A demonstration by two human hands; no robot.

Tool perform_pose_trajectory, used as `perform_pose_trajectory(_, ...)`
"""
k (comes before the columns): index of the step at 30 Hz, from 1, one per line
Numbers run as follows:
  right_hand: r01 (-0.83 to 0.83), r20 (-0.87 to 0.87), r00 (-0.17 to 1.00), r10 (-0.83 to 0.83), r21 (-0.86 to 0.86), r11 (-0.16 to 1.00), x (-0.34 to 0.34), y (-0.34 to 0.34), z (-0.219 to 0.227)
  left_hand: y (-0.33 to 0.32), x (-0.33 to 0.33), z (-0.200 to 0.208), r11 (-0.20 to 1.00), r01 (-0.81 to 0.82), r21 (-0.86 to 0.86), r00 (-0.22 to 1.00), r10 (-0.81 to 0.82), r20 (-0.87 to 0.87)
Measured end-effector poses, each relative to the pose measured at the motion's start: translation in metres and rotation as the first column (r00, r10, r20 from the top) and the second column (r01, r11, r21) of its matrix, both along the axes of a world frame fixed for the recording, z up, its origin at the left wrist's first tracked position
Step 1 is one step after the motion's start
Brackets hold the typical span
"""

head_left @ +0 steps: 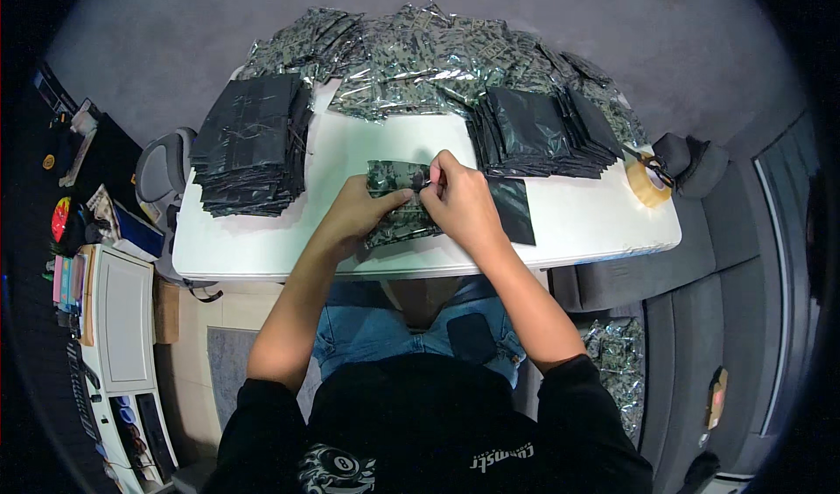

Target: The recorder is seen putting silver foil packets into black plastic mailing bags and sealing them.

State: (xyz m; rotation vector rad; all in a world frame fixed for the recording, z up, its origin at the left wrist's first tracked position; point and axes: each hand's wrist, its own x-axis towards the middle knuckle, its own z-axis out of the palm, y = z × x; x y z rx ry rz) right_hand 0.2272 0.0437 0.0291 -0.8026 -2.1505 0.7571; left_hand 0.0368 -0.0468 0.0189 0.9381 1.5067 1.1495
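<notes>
Near the front edge of the white table [604,227], a camouflage-patterned packet [394,176] with a shiny surface lies between my hands. My left hand [352,212] grips its left side, thumb on top and the other fingers mostly hidden beneath. With fingertips pinched together, my right hand [465,203] holds the packet's right edge. Exactly what the right fingertips pinch is too small to make out. A flat black plastic bag [514,212] lies to the right, partly under my right hand.
Black packages stand in a tall stack [249,131] at left and a leaning stack [534,126] at right. Many clear-wrapped camouflage packets [411,56] cover the far edge. A yellowish tape roll [646,185] and black-handled scissors [658,168] lie at the right end. A grey sofa [691,319] stands beyond.
</notes>
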Motion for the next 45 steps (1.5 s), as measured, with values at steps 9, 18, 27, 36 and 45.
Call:
perform_pose_trajectory(9,-0.042,-0.159,0.985,0.063,0.129,0.991,-0.031,-0.024,0.009,-0.007,-0.038,0.014,0.996,0.092,-0.010,0.959,-0.092,-0.268)
perform_pose_trajectory(18,-0.008,-0.133,0.991,0.034,0.191,0.982,-0.041,-0.028,0.010,-0.011,-0.024,0.009,0.939,-0.269,0.213,0.963,0.260,0.071)
perform_pose_trajectory(27,-0.030,-0.202,0.976,0.076,0.221,0.975,-0.046,-0.023,0.000,-0.019,-0.022,0.019,0.958,-0.270,0.093,0.959,0.258,0.117)
perform_pose_trajectory(36,-0.020,-0.230,0.968,0.102,0.334,0.942,-0.051,-0.025,-0.002,-0.021,-0.038,0.004,0.974,-0.176,0.144,0.983,0.182,-0.031)
perform_pose_trajectory(45,0.034,-0.221,0.975,0.006,0.179,0.983,-0.040,-0.022,-0.018,-0.013,-0.019,-0.002,0.841,-0.422,0.339,0.901,0.345,0.264)
